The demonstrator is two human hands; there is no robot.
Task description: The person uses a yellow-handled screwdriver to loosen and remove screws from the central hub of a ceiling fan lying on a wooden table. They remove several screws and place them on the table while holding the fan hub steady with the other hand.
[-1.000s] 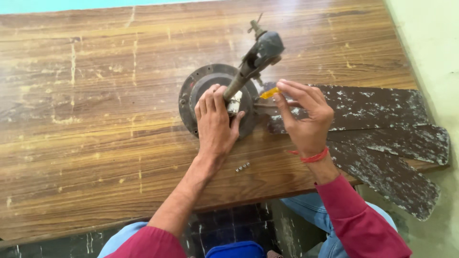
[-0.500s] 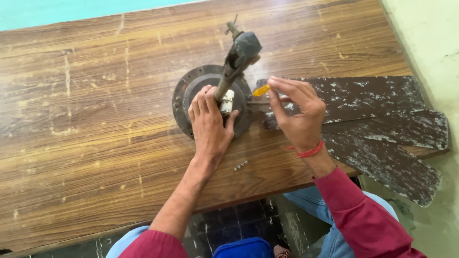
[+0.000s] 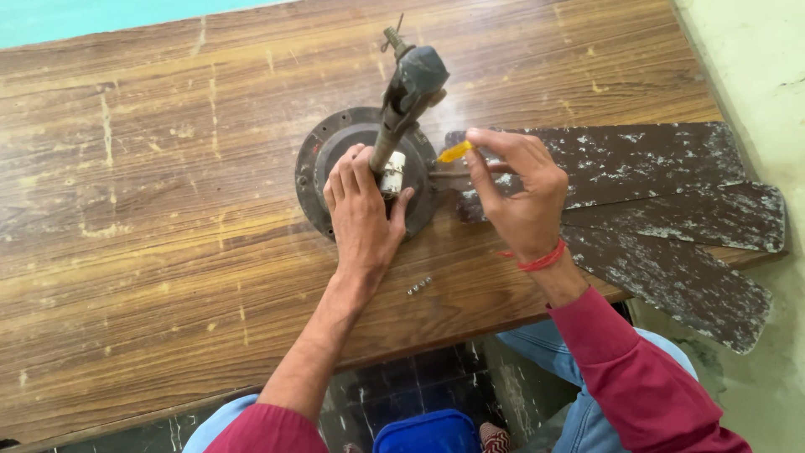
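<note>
Near the table's front edge, the left hand lies flat, open on the fan motor, while the right hand pinches a yellow-handled screwdriver pointing left at the hub.

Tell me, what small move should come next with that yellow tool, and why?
Probably bring the right hand a touch lower so the yellow tool meets the blade mount beside the fan motor. The tool's tip sits right at the motor's edge, where the blades join it, while the left hand lies flat on the motor, steadying it.
</note>
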